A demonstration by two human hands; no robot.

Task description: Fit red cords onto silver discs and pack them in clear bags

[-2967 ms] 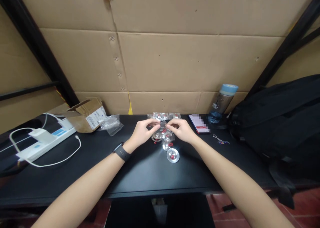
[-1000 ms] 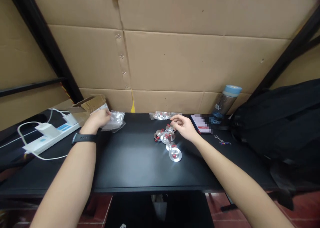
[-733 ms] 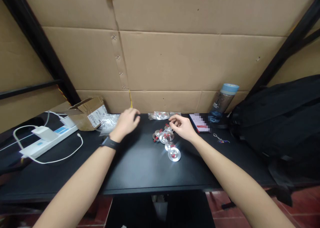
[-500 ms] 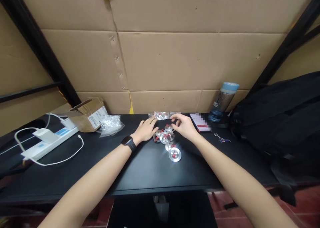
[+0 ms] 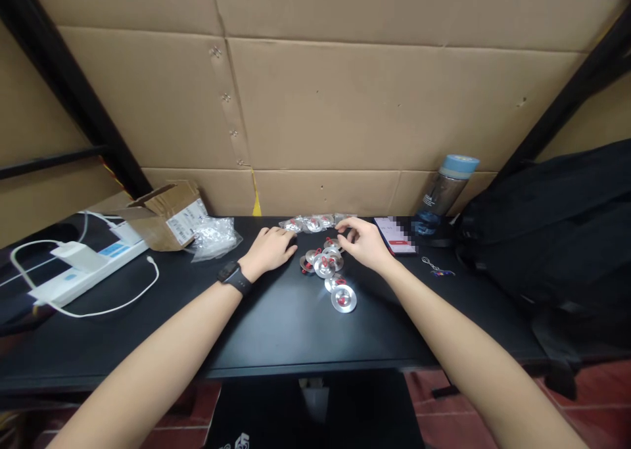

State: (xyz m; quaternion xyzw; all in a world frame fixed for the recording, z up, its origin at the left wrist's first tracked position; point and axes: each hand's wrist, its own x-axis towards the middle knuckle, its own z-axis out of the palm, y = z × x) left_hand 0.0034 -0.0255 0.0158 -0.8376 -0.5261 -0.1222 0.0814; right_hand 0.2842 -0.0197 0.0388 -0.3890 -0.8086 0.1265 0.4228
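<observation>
Two bare hands work over one black table (image 5: 276,334). The left hand (image 5: 269,250) lies palm down with its fingers extended and the thumb set apart, a moderately wide shape with nothing visible in its grasp; its fingertips are near the left end of a row of clear-wrapped discs (image 5: 313,223), of which at least three show, along the back of the table. One dark watch (image 5: 235,277) circles the left wrist. The right hand (image 5: 363,242) is narrow, fingers curled and thumb close to them, right by the rearmost disc of the loose pile; whether it pinches anything I cannot tell. The loose silver discs with red parts (image 5: 325,265) lie between the hands and slightly nearer the table's front edge, overlapping one another; I count about seven, though the overlap leaves that uncertain. The foremost one lies flat, its red centre in plain sight. Beyond the right hand are one phone (image 5: 396,236), one bottle with a blue lid (image 5: 444,189), one keychain (image 5: 436,267) and one large black bag (image 5: 552,238). On the left stand one opened cardboard box (image 5: 160,222), with one heap of crumpled clear plastic (image 5: 215,237) beside it, and one white power strip (image 5: 111,265) bearing two white adapters (image 5: 81,257). Four metal fasteners (image 5: 226,98) run down the cardboard wall (image 5: 315,120) behind
</observation>
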